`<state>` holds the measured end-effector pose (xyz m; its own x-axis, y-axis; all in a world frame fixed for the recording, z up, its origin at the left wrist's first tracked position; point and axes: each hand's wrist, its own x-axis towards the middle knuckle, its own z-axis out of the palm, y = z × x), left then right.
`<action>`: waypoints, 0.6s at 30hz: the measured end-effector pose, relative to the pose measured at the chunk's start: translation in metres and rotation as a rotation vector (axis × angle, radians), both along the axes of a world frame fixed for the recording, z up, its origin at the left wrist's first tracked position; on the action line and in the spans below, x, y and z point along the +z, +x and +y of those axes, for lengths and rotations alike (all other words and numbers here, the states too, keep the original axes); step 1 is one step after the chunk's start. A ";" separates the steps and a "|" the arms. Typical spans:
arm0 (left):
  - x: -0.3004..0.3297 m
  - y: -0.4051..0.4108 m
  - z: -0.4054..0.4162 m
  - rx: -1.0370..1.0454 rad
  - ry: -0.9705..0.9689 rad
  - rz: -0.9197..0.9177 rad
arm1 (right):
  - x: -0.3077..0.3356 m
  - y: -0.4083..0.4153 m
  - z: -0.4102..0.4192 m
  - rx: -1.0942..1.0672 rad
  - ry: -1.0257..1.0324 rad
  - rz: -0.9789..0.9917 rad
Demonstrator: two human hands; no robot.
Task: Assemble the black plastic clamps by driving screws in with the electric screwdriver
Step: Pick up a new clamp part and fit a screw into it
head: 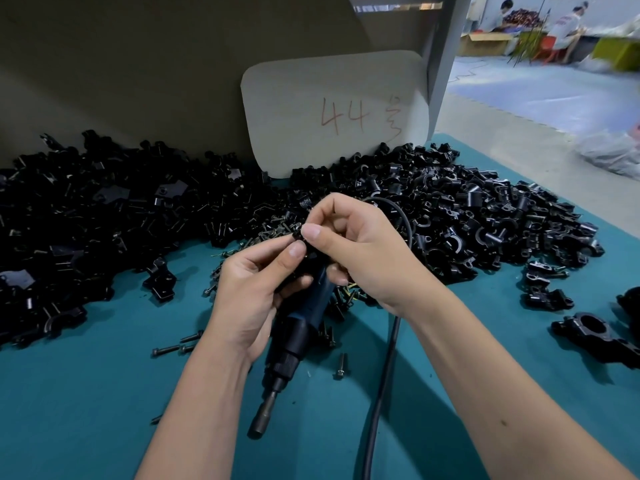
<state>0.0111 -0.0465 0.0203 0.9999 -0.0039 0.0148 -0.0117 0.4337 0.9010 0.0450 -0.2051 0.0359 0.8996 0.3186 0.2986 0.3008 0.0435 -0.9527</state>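
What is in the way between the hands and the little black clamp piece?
Nothing visible. The left hand and the right hand both already pinch the small black clamp piece with their fingertips. The electric screwdriver hangs below them, tucked against the right hand.
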 end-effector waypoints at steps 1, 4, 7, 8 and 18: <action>0.000 0.000 0.000 -0.013 -0.017 0.005 | -0.001 0.000 -0.001 0.011 0.010 0.003; -0.001 0.000 0.001 -0.041 -0.060 0.001 | -0.001 0.002 -0.006 0.054 0.011 -0.003; -0.003 0.002 0.002 -0.017 -0.075 0.004 | -0.001 0.003 -0.007 0.047 -0.017 -0.005; -0.004 0.003 0.002 -0.007 -0.070 0.001 | -0.001 0.004 -0.006 0.040 -0.019 -0.005; -0.010 0.006 0.002 0.026 -0.019 -0.027 | -0.002 0.002 -0.003 -0.075 -0.163 -0.105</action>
<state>0.0173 -0.0443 0.0101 0.9989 0.0222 0.0412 -0.0468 0.4500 0.8918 0.0467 -0.2084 0.0338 0.8892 0.3041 0.3419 0.3955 -0.1352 -0.9084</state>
